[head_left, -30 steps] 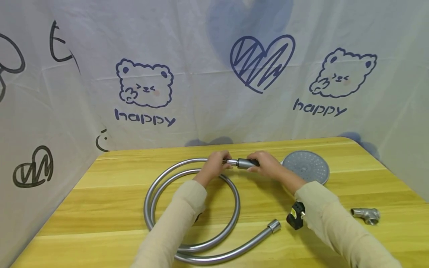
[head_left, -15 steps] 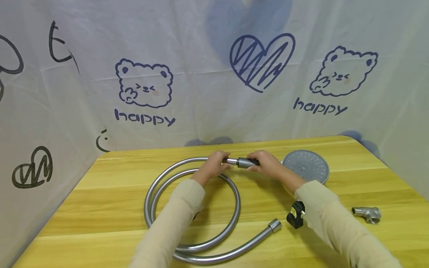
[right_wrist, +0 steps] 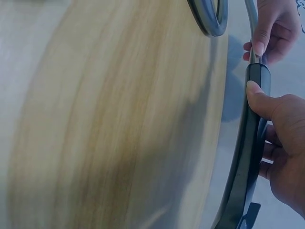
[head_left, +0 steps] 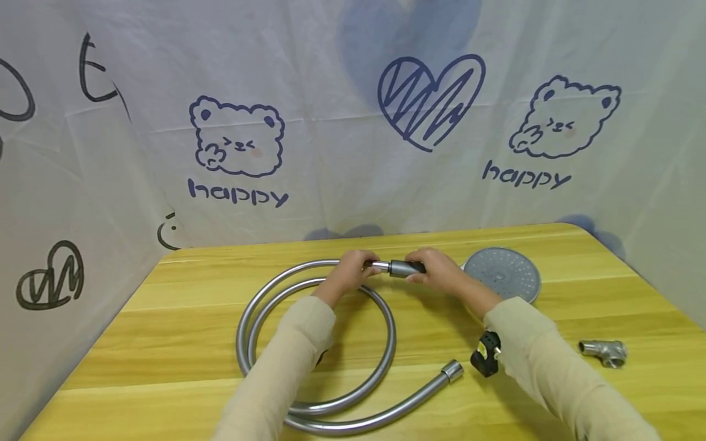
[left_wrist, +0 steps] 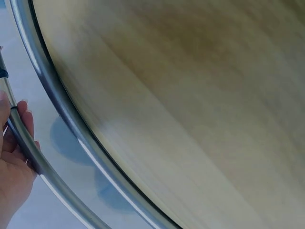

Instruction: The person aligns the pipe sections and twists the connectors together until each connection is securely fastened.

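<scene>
The left hand (head_left: 346, 274) pinches a grey hose (head_left: 391, 337) by its metal end (head_left: 380, 266), fingers curled, against the handle (head_left: 398, 268) of a shower head (head_left: 502, 275), which the right hand (head_left: 439, 271) grips firmly, while the coil (1 free end (head_left: 452, 370) showing) and a metal fitting (head_left: 607, 353) lie on the surface (head_left: 165, 343).

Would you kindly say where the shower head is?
The shower head is right of centre in the head view, with the right hand gripping its handle.
</scene>
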The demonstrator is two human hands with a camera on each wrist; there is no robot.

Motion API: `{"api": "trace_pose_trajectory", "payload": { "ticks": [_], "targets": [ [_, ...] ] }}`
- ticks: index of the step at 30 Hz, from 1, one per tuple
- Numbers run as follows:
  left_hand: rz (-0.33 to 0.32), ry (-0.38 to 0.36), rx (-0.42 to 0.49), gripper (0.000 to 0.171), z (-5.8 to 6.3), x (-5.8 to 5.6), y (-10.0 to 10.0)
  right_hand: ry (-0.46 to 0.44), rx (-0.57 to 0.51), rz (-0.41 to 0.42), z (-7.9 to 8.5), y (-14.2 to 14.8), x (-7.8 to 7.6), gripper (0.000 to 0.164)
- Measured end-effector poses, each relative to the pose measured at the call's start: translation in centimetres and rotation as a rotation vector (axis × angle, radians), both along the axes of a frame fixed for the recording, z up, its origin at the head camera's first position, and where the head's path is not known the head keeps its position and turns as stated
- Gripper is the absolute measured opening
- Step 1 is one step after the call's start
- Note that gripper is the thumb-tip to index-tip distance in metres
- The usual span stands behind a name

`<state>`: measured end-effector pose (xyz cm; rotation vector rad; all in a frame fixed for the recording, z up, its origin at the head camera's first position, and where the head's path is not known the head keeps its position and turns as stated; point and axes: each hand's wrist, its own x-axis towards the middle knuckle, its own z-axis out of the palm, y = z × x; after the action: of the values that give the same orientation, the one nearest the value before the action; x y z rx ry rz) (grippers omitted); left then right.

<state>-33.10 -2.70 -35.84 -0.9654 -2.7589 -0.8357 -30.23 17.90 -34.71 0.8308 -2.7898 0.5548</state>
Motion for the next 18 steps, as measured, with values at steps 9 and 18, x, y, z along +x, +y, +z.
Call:
{"api": "trace_pose_trajectory", "payload": {
  "ticks": [9, 18],
  "targets": [
    [0.052, -0.024, -0.008, 0.021, 0.04, 0.13, 0.24, -0.01, -0.004, 0.008, 0.07, 0.0, 0.05, 0.027],
    [0.066, 0.009, 0.005, 0.018, 0.15, 0.44, 0.28, -0.018, 0.01, 0.006, 0.15, -0.17, -0.03, 0.028]
  ]
}}
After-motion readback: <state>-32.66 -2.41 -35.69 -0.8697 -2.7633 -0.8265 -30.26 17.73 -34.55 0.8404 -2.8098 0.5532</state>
